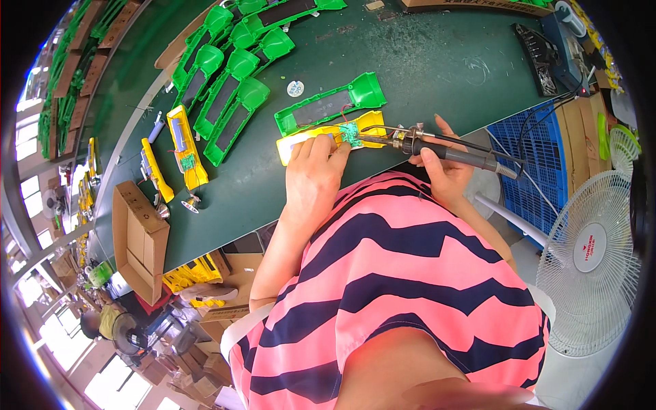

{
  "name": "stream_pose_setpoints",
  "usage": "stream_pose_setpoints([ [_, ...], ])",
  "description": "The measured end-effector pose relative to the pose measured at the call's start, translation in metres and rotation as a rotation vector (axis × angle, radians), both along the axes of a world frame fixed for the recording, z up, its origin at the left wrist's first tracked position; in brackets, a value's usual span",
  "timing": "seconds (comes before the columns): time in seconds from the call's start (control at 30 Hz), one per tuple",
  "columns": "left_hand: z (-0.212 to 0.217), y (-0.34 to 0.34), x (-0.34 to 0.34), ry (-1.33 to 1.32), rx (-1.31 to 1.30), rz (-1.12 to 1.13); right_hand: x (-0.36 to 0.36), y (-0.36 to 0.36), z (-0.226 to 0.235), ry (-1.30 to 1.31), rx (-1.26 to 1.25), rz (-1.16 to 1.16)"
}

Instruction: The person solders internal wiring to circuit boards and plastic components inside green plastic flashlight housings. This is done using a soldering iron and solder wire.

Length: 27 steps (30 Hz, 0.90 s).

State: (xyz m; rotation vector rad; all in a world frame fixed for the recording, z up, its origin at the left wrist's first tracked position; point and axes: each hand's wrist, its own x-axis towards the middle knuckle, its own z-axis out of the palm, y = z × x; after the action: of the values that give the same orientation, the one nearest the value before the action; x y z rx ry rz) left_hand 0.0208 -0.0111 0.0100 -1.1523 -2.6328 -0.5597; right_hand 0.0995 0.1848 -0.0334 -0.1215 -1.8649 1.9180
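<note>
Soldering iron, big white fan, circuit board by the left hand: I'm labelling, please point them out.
Soldering iron (454,154), head view: dark handle.
Big white fan (589,253), head view: centre badge.
Circuit board (350,134), head view: its green face.

Bright windows glare white; edges bow darkly.

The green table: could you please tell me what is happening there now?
At the green table, a person's left hand touches a yellow case with a small circuit board in it. The right hand holds a soldering iron, its tip at or just above the board. A green case lies just beyond.
</note>
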Motion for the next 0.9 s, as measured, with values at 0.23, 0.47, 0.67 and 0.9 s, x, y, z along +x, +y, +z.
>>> stream_pose_setpoints([
  [0.23, -0.002, 0.005, 0.003, -0.007, 0.093, 0.047, -0.005, -0.002, -0.006, 0.036, 0.06, -0.024],
  [0.47, -0.003, 0.009, -0.003, -0.136, 0.253, 0.223, -0.009, -0.004, -0.006, 0.094, 0.159, -0.012],
  [0.67, -0.006, 0.01, -0.004, -0.118, 0.171, 0.203, -0.01, -0.006, -0.009, 0.075, 0.167, -0.014],
  [0.9, -0.004, 0.011, -0.004, -0.127, 0.171, 0.204, -0.008, -0.006, -0.008, 0.016, 0.066, 0.001],
])
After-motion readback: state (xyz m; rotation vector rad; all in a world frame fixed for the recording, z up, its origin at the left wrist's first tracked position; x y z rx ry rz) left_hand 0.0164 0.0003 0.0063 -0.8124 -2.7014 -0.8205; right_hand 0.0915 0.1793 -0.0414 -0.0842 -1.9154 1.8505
